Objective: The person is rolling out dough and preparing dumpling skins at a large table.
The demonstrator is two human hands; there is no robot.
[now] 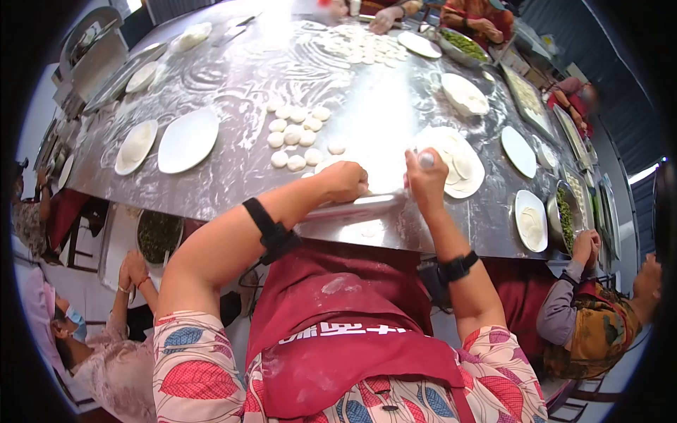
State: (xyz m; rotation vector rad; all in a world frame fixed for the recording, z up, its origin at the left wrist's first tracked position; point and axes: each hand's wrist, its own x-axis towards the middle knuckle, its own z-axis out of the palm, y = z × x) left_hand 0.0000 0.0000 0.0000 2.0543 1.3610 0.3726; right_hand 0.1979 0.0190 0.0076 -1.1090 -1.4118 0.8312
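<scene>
At the table's near edge, my left hand (pixel 345 181) is closed, knuckles up, with its fingertips mostly hidden; what they hold cannot be made out. A pale piece of dough (pixel 326 165) shows just behind it. My right hand (pixel 427 185) is wrapped in a fist around a rolling pin (pixel 426 160), of which only the rounded grey end shows. Beside that fist, a white plate (pixel 474 185) carries several flat dough wrappers (pixel 462 166). Beyond my left hand, small round dough pieces (pixel 293 134) lie in rows, with a single dough piece (pixel 337 146) apart to their right.
Flour covers much of the metal table (pixel 240 92). To the left is a bare white plate (pixel 188 141); on the right stand another white plate (pixel 519 151) and a bowl of green filling (pixel 565 215). Co-workers sit on both sides, and a co-worker's hand (pixel 385 20) is at the far side.
</scene>
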